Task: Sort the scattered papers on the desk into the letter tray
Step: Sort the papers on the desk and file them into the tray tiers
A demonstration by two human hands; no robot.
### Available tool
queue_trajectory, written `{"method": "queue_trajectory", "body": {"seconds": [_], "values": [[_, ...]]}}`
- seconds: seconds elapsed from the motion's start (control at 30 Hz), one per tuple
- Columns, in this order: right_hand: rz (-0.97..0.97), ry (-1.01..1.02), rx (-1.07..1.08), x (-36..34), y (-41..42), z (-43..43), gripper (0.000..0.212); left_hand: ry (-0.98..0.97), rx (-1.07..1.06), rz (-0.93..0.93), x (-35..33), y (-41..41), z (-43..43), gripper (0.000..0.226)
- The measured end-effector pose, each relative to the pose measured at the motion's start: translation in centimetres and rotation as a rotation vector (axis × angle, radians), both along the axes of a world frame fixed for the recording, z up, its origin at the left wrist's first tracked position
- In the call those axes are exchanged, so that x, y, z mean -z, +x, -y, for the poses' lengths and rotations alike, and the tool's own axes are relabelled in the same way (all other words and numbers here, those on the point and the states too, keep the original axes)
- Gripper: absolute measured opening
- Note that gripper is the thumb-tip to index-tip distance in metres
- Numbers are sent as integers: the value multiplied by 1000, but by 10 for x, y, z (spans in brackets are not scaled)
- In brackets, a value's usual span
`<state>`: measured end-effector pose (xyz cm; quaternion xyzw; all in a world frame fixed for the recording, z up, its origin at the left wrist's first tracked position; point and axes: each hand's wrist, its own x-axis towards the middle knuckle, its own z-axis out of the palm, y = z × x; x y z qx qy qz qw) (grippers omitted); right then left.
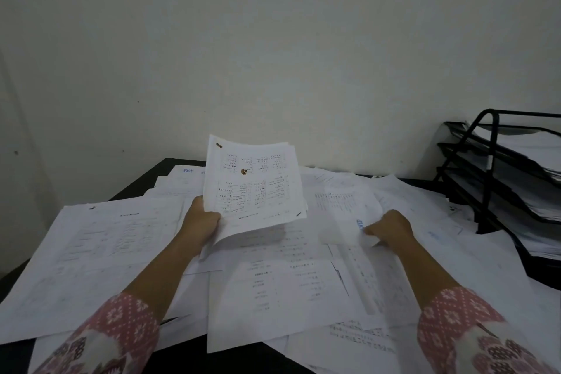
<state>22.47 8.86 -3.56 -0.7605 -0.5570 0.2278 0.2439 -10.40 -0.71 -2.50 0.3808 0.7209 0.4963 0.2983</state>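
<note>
My left hand (pixel 202 222) grips a thin stack of printed sheets (pixel 253 187) by its lower left corner and holds it upright above the desk. My right hand (pixel 390 229) pinches the edge of a single white sheet (pixel 349 212), lifted slightly off the pile. Many loose printed papers (pixel 282 285) lie scattered and overlapping across the dark desk (pixel 170 165). The black wire letter tray (pixel 491 167) stands at the far right with three tiers, each holding paper.
A plain pale wall rises behind the desk. The desk's dark left edge (pixel 12 279) shows beside the papers. Pink patterned sleeves (pixel 121 334) cover both forearms at the bottom of the view.
</note>
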Motion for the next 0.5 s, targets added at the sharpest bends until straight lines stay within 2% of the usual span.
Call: {"method": "queue_trajectory", "body": {"seconds": [0.03,0.1,0.17,0.27,0.33,0.43,0.5], "values": [[-2,44,-8,-1,1,0,21,0,-2,7,0,0,0,48],[-28,103,-28,-5,7,-4,21,5,-4,13,-1,-2,0,47],[-48,127,-65,-13,11,-3,6,5,-11,8,-1,-3,0,47],[-112,72,-117,-22,26,-7,32,8,-20,12,-2,-5,0,47],[-13,3,-180,-28,35,-7,31,8,-20,16,-2,-5,-1,48],[109,-90,-226,-41,47,-7,6,6,-16,13,-3,-4,-2,48],[164,-154,-254,-49,50,-10,5,9,-19,20,-3,-5,-3,48]]}}
